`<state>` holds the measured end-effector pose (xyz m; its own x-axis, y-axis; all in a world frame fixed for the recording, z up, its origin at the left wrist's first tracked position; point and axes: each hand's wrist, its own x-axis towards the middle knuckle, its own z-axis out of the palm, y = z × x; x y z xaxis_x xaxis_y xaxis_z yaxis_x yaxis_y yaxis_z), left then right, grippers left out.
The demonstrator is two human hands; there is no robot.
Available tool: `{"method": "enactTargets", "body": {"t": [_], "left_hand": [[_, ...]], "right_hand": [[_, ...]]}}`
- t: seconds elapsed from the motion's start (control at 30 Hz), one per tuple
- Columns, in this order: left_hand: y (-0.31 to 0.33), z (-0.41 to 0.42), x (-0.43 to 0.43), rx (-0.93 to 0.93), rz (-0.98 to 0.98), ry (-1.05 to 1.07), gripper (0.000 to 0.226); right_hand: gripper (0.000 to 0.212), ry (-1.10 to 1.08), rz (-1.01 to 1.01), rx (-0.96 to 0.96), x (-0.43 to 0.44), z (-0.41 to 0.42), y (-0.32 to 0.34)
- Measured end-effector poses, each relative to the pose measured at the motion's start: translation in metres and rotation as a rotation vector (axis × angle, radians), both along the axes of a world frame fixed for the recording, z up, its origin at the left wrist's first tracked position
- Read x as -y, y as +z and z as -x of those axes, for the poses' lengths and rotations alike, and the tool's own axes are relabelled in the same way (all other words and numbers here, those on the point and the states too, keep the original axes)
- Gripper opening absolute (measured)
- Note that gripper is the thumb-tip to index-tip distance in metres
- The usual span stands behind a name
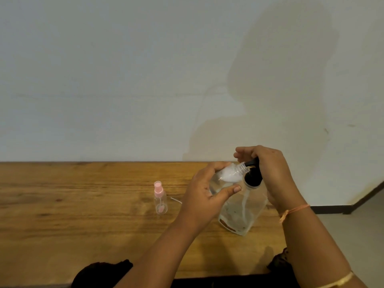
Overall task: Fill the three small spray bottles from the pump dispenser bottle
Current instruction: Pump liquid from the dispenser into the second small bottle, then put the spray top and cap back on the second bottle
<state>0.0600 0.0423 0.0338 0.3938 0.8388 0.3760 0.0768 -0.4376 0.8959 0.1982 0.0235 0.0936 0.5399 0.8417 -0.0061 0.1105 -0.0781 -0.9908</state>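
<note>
Pale wall (124,80) rises behind a wooden table (83,225) whose grain runs left to right. Toward the table's right end stands the clear pump dispenser bottle (243,213), its black pump head (252,177) on top. The right hand (274,175) comes in from five o'clock and curls over that pump head, fingers wrapped round its top and the bottle's body below the palm at seven o'clock. The left hand (204,194) grips a small open spray bottle (227,175), thumb underneath and fingers curled over it. That bottle is tilted, lying at two o'clock from the left palm, its threaded neck touching the pump's spout (250,163); white foam shows inside it. A second spray bottle (160,198), pink-capped, stands upright on the table at nine o'clock of the left hand, well apart from it. An orange thread (295,209) circles the right wrist.
</note>
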Motion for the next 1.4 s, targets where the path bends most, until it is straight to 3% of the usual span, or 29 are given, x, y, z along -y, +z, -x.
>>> {"method": "enactTargets", "body": {"t": [0.2, 0.4, 0.57, 0.7, 0.83, 1.0, 1.13, 1.2, 1.4], "left_hand": [[0.001, 0.000, 0.003, 0.133, 0.157, 0.004, 0.041], [-0.001, 0.006, -0.001, 0.143, 0.217, 0.066, 0.048], [0.003, 0.015, -0.001, 0.172, 0.225, 0.118, 0.038], [0.007, 0.025, 0.002, 0.210, 0.249, 0.168, 0.042], [0.006, 0.036, 0.006, 0.195, 0.287, 0.235, 0.033], [0.010, 0.050, 0.019, 0.164, 0.347, 0.265, 0.029], [0.009, 0.065, 0.024, 0.173, 0.432, 0.303, 0.031], [0.007, 0.071, 0.024, 0.150, 0.467, 0.307, 0.034], [0.000, 0.076, 0.015, 0.056, 0.516, 0.327, 0.040]], "right_hand": [[0.034, -0.021, -0.047, -0.030, 0.000, -0.001, 0.000], [0.034, -0.110, -0.139, -0.054, 0.000, 0.002, -0.003], [0.044, -0.191, -0.198, 0.026, 0.002, 0.008, -0.003], [0.036, -0.230, -0.277, 0.043, 0.009, 0.012, -0.005], [0.022, -0.224, -0.354, 0.273, 0.025, 0.022, -0.011], [0.025, -0.294, -0.497, 0.937, 0.035, 0.034, -0.025], [0.024, -0.141, -0.571, 1.089, 0.038, 0.054, -0.033], [0.025, 0.037, -0.477, 1.095, 0.035, 0.064, -0.044], [0.026, 0.515, 0.205, 1.025, 0.014, 0.080, -0.087]]}}
